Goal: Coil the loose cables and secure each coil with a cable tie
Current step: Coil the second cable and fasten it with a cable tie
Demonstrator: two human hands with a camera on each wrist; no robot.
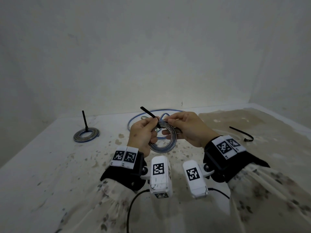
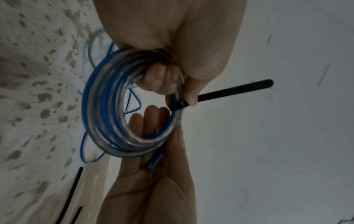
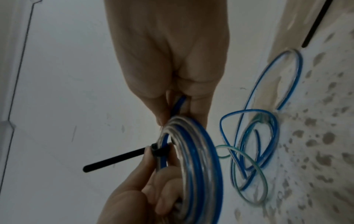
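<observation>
I hold a coil of blue-and-clear cable (image 1: 168, 147) above the table between both hands. My left hand (image 1: 154, 125) grips the coil's left side, fingers curled through it (image 2: 162, 77). Its thumb presses on a black cable tie (image 1: 149, 114) looped round the strands. The tie's head sits on the coil and its long tail (image 2: 235, 89) sticks out up and to the left. My right hand (image 1: 168, 122) pinches the coil's top and the cable's blue end (image 3: 178, 104). The wrist views also show the coil (image 3: 201, 151) and the tie (image 3: 114, 159).
A finished coil (image 1: 80, 138) lies at the back left with its tie tail (image 1: 85, 121) standing up. Loose blue cable (image 1: 134, 118) lies tangled behind my hands. A spare black tie (image 1: 240, 132) lies to the right. The stained white table (image 1: 50, 165) meets a wall close behind.
</observation>
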